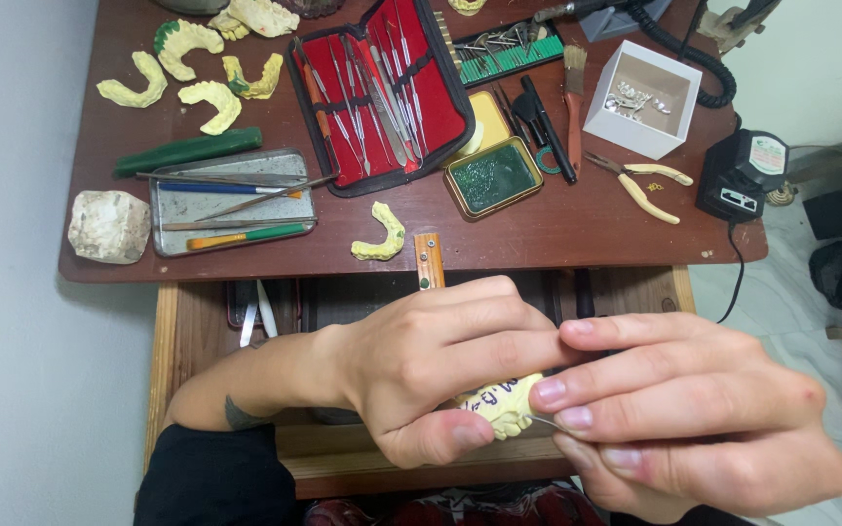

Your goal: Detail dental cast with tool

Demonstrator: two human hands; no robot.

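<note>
Your left hand [431, 375] grips a yellow dental cast [501, 403] at the picture's six o'clock, over the open drawer [182, 341]. Your right hand [694, 409], at the cast's three o'clock, pinches a thin metal tool [542, 421] against it. A red instrument case [379, 90] lies at twelve o'clock.

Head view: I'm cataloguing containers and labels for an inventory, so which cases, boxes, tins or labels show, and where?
Instrument case: table centre, open, black with red lining, metal tools.
White box: upper right, square, open, small metal parts inside.
Green tin: beside the case, rectangular, gold rim.
Metal tray: left, grey, holding tools.
Label: round, white and green, on a black device at right.
Dental cast: yellow, handwritten marks, held by left hand and right hand.
</note>
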